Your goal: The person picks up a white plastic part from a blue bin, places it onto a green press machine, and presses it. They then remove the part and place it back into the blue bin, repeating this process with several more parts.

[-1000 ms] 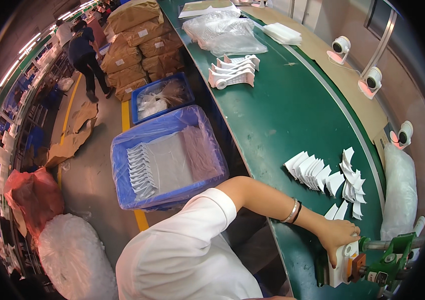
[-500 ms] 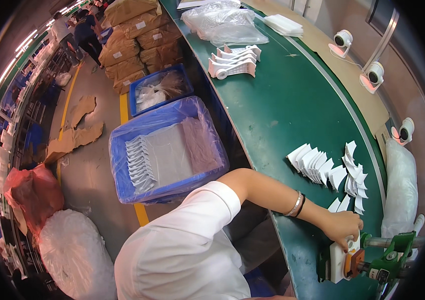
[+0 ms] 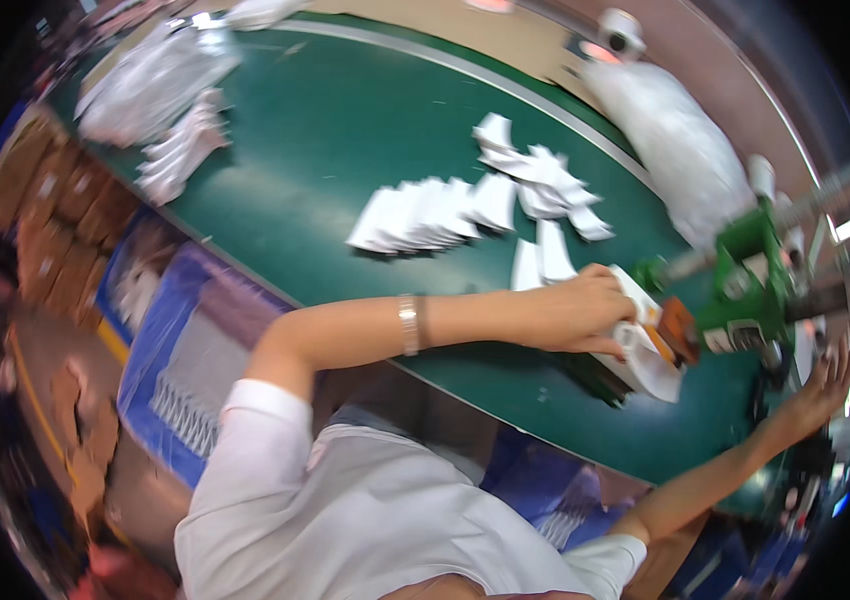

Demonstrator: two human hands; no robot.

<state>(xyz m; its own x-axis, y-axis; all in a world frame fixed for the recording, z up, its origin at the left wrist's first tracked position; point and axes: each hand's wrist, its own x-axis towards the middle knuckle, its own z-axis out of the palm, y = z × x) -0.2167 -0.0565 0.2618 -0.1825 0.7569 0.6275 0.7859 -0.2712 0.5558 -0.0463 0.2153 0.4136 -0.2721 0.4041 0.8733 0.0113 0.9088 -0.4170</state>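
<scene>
My left hand (image 3: 585, 308) is closed on a curved white plastic part (image 3: 657, 368) at a fixture, its thumb and fingers at the part's near end. Right beside that part sits an orange-brown block (image 3: 680, 330) on the green press-like clamp (image 3: 745, 300). My right hand (image 3: 823, 388), slightly blurred, is off to the right beyond the clamp, fingers stretched out and apart, with nothing visible in them. Two loose white parts (image 3: 551, 252) lie just behind my left hand. Farther back are an overlapping row of white parts (image 3: 415, 216) and a jumbled pile (image 3: 543, 180).
The green table (image 3: 295, 200) carries a stack of white parts (image 3: 183, 150) and clear plastic bags (image 3: 160, 85) at far left. A stuffed clear bag (image 3: 670, 140) lies along the back. Lined blue bins (image 3: 140, 400) stand left of the table, cardboard-brown sacks (image 3: 55, 195) beyond.
My view has swung to the right, so the table appears shifted left. My right hand has come into view. My left hand stays at the fixture, where the curved white part now shows tilted.
</scene>
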